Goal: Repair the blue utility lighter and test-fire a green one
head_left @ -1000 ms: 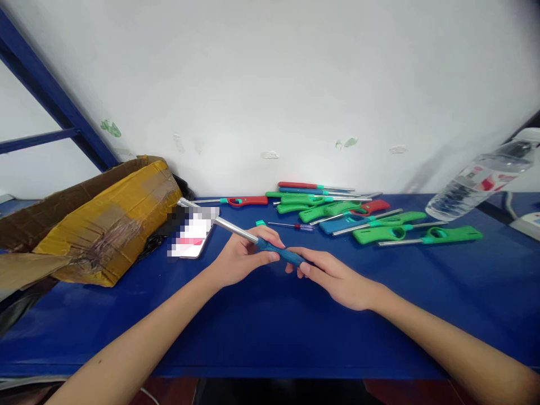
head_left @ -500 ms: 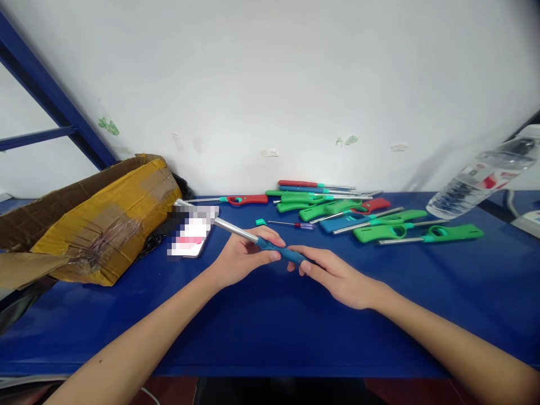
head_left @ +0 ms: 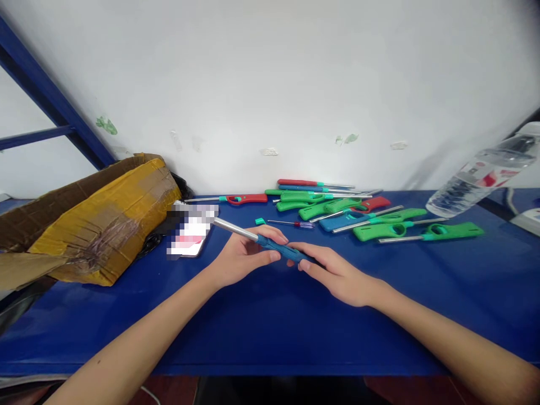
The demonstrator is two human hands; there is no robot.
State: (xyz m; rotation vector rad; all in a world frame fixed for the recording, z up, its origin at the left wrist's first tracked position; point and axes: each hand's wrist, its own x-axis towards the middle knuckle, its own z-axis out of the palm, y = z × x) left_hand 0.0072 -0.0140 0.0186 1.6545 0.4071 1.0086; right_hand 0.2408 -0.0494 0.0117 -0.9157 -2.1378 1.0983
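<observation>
Both hands hold a blue long-necked lighter over the blue table, its metal tube pointing up and left. My left hand is closed around the handle's front, where the tube begins. The fingers of my right hand pinch the handle's rear end. Beyond the hands lie a small screwdriver with a clear purple-red handle and a little turquoise plastic piece. Several more lighters are spread behind, among them a green lighter, a blue lighter and a red lighter.
An open cardboard box wrapped in yellow tape stands at the left, beside a partly blurred phone-like object. At the right is a tilted clear water bottle. A white wall rises behind the blue table.
The blue lighter has rolled slightly in the fingers, so more of its handle's side shows. Both hands keep nearly the same place and grip.
</observation>
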